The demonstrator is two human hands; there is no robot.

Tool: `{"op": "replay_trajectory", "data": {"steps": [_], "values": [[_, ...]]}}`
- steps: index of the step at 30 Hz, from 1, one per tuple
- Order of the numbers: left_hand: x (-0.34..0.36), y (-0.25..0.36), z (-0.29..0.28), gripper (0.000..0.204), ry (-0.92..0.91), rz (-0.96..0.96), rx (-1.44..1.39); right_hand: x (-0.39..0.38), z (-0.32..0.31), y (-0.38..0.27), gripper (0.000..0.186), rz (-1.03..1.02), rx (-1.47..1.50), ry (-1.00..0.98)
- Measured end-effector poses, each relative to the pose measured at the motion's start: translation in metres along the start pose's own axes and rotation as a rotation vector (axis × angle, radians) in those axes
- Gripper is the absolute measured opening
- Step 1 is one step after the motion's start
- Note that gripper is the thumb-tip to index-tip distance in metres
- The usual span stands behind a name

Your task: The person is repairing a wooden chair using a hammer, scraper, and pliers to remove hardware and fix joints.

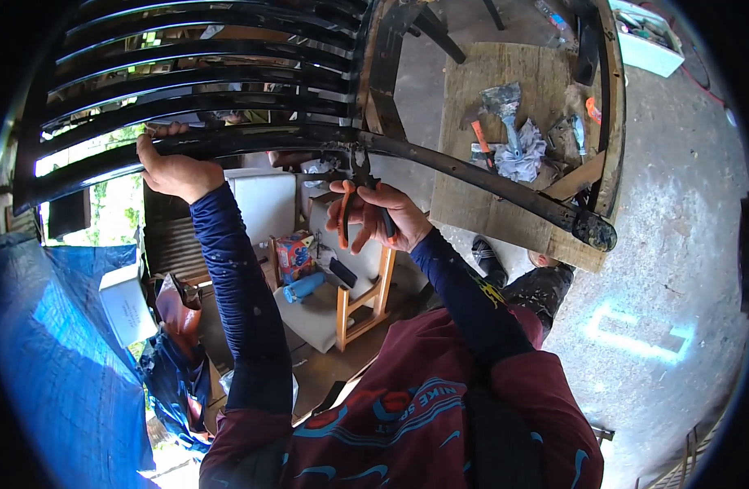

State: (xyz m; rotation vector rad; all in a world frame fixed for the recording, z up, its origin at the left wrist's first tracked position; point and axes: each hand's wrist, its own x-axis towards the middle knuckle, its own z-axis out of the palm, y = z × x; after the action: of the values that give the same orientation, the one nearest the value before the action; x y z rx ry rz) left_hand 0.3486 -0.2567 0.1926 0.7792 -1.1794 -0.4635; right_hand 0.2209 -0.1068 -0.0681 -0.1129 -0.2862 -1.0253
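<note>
A dark, glossy slatted wooden frame (203, 72) spans the upper left, joined to a bare-edged frame piece (505, 189) running right. My left hand (179, 171) is closed round its lowest slat, fingertips curled over the top. My right hand (395, 212) holds pliers (358, 168) with orange and black handles, some fingers loose around them. The pliers' dark jaws are at the joint where the lowest slat meets the frame; what exactly they bite on is too small to tell.
A wooden board (472, 73) carries scrapers, a crumpled cloth and small tools. A white bin (647, 41) stands upper right. Below the frame is a cushioned wooden chair (366, 326) with a blue bottle (303, 287). A blue tarp (73, 326) hangs left; concrete floor (667, 244) lies right.
</note>
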Motion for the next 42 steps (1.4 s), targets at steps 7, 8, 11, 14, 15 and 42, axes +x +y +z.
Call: {"op": "replay_trajectory", "data": {"steps": [7,8,11,14,15,42], "values": [[0.004,0.002,-0.006,0.02,-0.018,-0.1,-0.042,-0.004,-0.028,-0.012,0.074,0.123,0.186,-0.126],[0.003,0.002,-0.004,0.02,-0.013,-0.104,-0.039,-0.004,-0.036,-0.011,0.074,0.138,0.254,-0.144],[0.001,0.003,-0.003,0.021,-0.008,-0.099,-0.017,-0.006,-0.037,-0.018,0.073,0.178,0.22,-0.141],[-0.003,0.006,0.004,0.022,0.026,-0.071,0.027,-0.007,-0.032,-0.024,0.073,0.207,0.231,-0.17],[-0.004,0.006,0.007,0.022,0.06,-0.046,0.056,-0.005,-0.028,-0.026,0.072,0.214,0.249,-0.199],[-0.073,-0.031,0.002,0.023,0.039,-0.167,-0.234,-0.053,0.134,-0.104,0.04,-0.257,-2.078,0.338]]}}
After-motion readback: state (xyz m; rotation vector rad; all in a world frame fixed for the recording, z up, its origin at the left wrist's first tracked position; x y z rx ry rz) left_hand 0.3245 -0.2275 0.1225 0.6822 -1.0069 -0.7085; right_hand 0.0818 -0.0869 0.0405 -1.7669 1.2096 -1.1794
